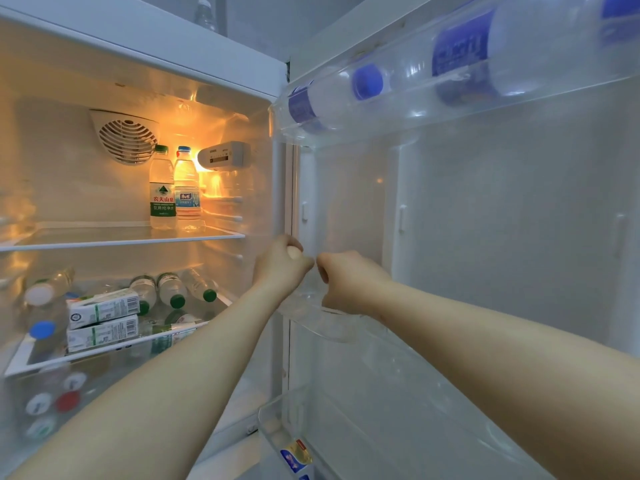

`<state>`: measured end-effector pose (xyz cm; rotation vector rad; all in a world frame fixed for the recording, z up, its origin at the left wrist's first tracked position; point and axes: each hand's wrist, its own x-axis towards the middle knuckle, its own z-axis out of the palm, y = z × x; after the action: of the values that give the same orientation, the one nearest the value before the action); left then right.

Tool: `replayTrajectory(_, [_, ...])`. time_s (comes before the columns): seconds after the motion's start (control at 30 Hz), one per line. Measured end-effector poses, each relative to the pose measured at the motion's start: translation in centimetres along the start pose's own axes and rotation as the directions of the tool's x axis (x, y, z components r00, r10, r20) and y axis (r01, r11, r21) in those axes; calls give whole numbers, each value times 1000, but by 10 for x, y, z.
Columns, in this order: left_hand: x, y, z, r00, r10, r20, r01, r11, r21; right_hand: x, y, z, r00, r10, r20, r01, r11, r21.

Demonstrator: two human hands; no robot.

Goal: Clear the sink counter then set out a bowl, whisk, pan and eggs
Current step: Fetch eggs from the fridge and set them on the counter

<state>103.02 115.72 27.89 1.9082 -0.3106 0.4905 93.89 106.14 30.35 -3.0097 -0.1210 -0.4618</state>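
Reaching into an open refrigerator, a person gathers eggs from a clear door shelf beside the hinge. The left hand is curled shut around a pale egg, whose rounded end shows between thumb and fingers. The right hand, just beside it and nearly touching, dips into the shelf with fingers bent in a loose pinch; whether it has hold of a second egg cannot be told, since the fingers and the shelf's glare cover whatever lies there.

An egg is light, smooth and brittle, so it likely wants a cupped palm and gentle, even pressure around its middle rather than a squeeze at the ends, and two eggs carried together should not knock.

Inside the cabinet, two water bottles stand upright on the lit upper shelf, while more bottles and two cartons lie on the shelf below. A blue-labelled bottle rests on its side in the top door rack.

How many eggs remain in the door shelf is hard to make out through the clear plastic. The sink counter, bowl, whisk and pan are all out of view, so the state of the rest of the job cannot be judged from here.
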Motion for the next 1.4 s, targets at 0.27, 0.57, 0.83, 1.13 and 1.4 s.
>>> replayTrajectory(0.27, [-26,26,-58,890,-353,289,408,335,-849,1,3,-41,966,89,-243,46,864,501])
replayTrajectory(0.57, [-87,56,-90,887,-385,254,323,125,-938,-12,-31,-60,975,11,-223,183,533,826])
replayTrajectory(0.83, [-166,77,-132,856,-510,-87,55,255,-965,-48,-83,-77,945,-215,-247,296,241,924])
replayTrajectory(1.13, [-328,116,-222,575,-550,-605,-240,594,-768,-170,-167,-81,757,-635,-153,90,-130,987])
replayTrajectory(1.4, [-544,189,-261,173,-513,-841,-326,776,-541,-360,-253,-76,412,-910,-48,-213,-148,966])
